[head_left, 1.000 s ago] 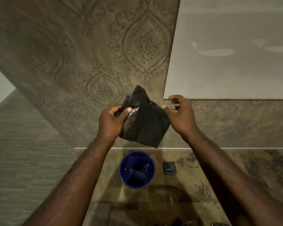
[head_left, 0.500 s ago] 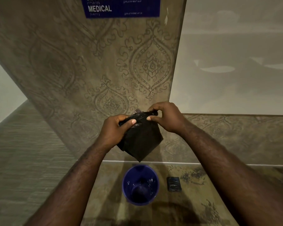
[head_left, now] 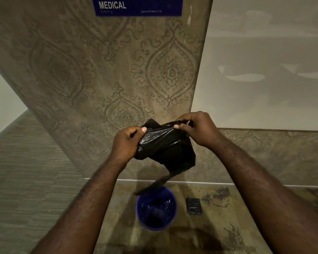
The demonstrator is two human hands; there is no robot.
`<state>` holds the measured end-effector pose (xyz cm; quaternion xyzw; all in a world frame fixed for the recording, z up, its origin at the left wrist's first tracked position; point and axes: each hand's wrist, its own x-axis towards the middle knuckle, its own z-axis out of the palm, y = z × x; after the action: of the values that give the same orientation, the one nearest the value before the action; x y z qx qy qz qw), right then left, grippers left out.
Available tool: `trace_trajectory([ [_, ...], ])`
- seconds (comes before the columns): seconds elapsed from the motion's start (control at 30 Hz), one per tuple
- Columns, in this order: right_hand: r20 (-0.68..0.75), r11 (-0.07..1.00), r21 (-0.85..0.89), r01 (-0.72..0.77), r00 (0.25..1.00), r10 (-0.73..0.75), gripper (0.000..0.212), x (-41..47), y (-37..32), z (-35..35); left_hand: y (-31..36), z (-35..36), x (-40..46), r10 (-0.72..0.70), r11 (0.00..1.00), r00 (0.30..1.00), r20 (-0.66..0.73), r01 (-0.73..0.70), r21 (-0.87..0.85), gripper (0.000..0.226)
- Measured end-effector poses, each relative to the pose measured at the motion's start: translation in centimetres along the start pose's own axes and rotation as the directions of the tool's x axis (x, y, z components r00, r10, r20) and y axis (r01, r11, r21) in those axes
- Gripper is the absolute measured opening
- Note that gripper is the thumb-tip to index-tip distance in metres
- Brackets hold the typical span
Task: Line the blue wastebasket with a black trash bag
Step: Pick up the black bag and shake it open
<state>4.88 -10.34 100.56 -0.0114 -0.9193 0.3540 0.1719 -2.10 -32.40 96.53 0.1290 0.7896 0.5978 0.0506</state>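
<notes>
A black trash bag (head_left: pixel 165 147), still partly folded, hangs in the air between both hands. My left hand (head_left: pixel 126 142) pinches its left top edge. My right hand (head_left: pixel 198 128) pinches the right top edge, and the plastic is stretched taut between them. A loose corner of the bag dangles down and blurs over the far rim of the blue wastebasket (head_left: pixel 141 215). The wastebasket stands upright on the floor directly below my hands, its mouth open toward me and its inside dark.
A small folded black packet (head_left: pixel 193 206) lies on the mottled floor just right of the wastebasket. A patterned wall (head_left: pixel 103 74) with a blue sign (head_left: pixel 138 6) reading MEDICAL rises behind. A pale panel (head_left: pixel 264 61) fills the right.
My right hand came in and gripped the bag's top edge, then both hands pulled it wider. A corner has dropped toward the wastebasket. The view tilted up, bringing the sign into sight.
</notes>
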Motion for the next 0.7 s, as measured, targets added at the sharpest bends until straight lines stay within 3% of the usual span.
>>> trace_trajectory([
  [0.17,-0.02,0.996,0.061,-0.063,0.998,0.065,0.004,0.4,0.0,-0.3,0.5,0.3,0.6,0.054,0.998,0.996,-0.075,-0.052,0.033,0.023],
  [0.4,-0.004,0.979,0.169,-0.118,0.993,0.12,0.007,0.4,0.3,-0.4,1.0,-0.1,0.8,0.01,1.0,0.993,-0.116,-0.012,-0.02,0.02],
  [0.7,-0.036,0.961,0.225,-0.162,0.984,0.174,0.009,0.1,0.6,-1.3,1.4,-0.8,1.1,-0.223,0.962,0.954,-0.2,0.182,-0.204,0.015],
])
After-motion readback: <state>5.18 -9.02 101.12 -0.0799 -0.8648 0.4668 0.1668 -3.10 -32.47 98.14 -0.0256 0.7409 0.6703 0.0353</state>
